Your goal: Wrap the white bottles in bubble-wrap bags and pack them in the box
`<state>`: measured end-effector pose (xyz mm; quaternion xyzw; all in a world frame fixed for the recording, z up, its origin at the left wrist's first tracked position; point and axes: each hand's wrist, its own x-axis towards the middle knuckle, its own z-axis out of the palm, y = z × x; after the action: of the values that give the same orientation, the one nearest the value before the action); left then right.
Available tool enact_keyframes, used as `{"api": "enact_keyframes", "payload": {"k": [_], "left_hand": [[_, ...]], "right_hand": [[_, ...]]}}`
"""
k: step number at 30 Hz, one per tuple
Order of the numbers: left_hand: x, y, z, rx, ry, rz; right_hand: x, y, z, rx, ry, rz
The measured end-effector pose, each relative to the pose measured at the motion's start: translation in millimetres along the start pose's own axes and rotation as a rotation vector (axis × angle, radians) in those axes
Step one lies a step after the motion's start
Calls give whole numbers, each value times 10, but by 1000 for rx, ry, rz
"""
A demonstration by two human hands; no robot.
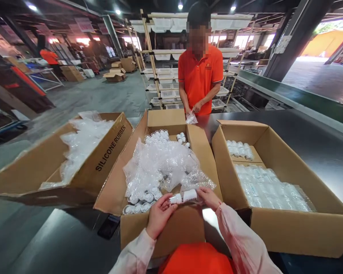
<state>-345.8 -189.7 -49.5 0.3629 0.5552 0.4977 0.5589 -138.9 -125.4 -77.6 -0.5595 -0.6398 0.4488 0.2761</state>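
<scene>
A clear bag with white cylindrical pieces [189, 195] is held level between my two hands, over the near edge of the middle carton [162, 228]. My left hand [161, 214] pinches its left end, and my right hand [208, 198] grips its right end. Beyond them, a heap of clear plastic bags [162, 161] covers part of the middle carton's contents. Loose white round pieces [147, 196] show along its left side and at its back. In the right carton [300, 232] lie rows of bagged white pieces [263, 186].
A left carton [110, 152] marked SILICONE RUBBER holds clear bags [84, 140]. Across the dark table [311, 133], a person in orange [200, 80] handles a small clear bag [191, 118]. A rack with white trays stands behind. A dark phone-like object [109, 227] lies beside the middle carton.
</scene>
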Motion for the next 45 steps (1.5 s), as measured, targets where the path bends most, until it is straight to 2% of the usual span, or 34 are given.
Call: {"api": "enact_keyframes", "payload": {"k": [3,7,9,11,13,17,23,28,31,34,37,38,39,42,44,45], "left_hand": [[32,-97,77,-48,78,-30],[45,-94,183,-216,24,-125],[51,-116,265,-274,-11,-190],[63,-172,355,-265,-87,-165],[81,-248,435,-214,-172,-70],[114,-352,525,-133,-272,39],[118,-320,528,-95,-354,91],[138,-337,479,-92,-287,89],[145,-345,432,-105,-272,42],[120,-305,394,-100,-247,13],[92,-225,372,-74,-292,40],[94,-198,367,-67,-321,44],[104,-172,362,-67,-349,44],[153,-102,356,-75,-379,58],[131,-54,357,-66,-387,90],[93,-30,357,-59,-397,105]], "right_hand": [[-132,-100,-2,-81,131,-69],[-352,-266,89,-297,332,-354],[-424,-326,147,-330,376,-468],[-479,-364,205,-304,385,-525],[-538,-385,264,-263,371,-550],[-681,-412,345,-223,278,-568],[-766,-474,280,-301,114,-543],[-760,-498,280,-322,99,-460],[-779,-562,255,-305,29,-409],[-697,-712,75,-280,-13,-364],[-415,-861,-236,-409,86,-379],[-294,-885,-342,-454,83,-350],[-177,-890,-440,-471,35,-286],[52,-842,-620,-405,-213,-71],[79,-848,-589,-362,-312,-46],[77,-883,-522,-351,-308,-76]]}}
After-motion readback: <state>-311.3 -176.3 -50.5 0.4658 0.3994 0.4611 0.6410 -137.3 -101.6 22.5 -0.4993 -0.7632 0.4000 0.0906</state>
